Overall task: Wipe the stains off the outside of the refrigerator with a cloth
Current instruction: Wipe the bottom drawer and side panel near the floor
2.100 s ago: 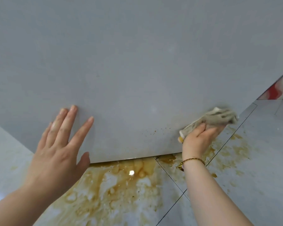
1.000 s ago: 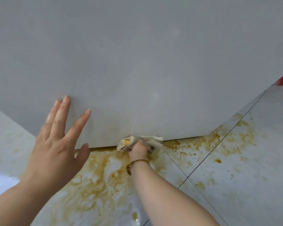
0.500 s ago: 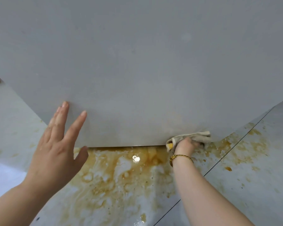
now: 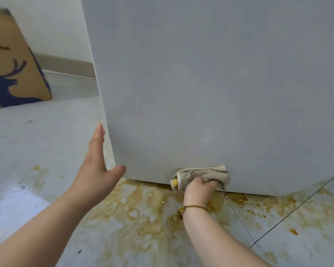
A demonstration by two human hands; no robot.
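The grey refrigerator side panel [image 4: 210, 83] fills most of the view, and its surface looks free of brown spots. My right hand [image 4: 200, 188] grips a crumpled grey cloth [image 4: 202, 175] with a yellow patch and presses it against the panel's bottom edge. My left hand [image 4: 95, 168] is open with straight fingers, just off the refrigerator's lower left corner, thumb near the corner; I cannot tell whether it touches.
Brown liquid stains [image 4: 143, 212] spread over the pale tiled floor [image 4: 37, 141] below the refrigerator and to the right. A cardboard box [image 4: 14, 64] with a dark blue deer print leans by the white wall at the upper left.
My right hand swept the cloth left and right along the bottom edge. My left hand came off the panel to its left corner. The view shifted, showing the box and wall.
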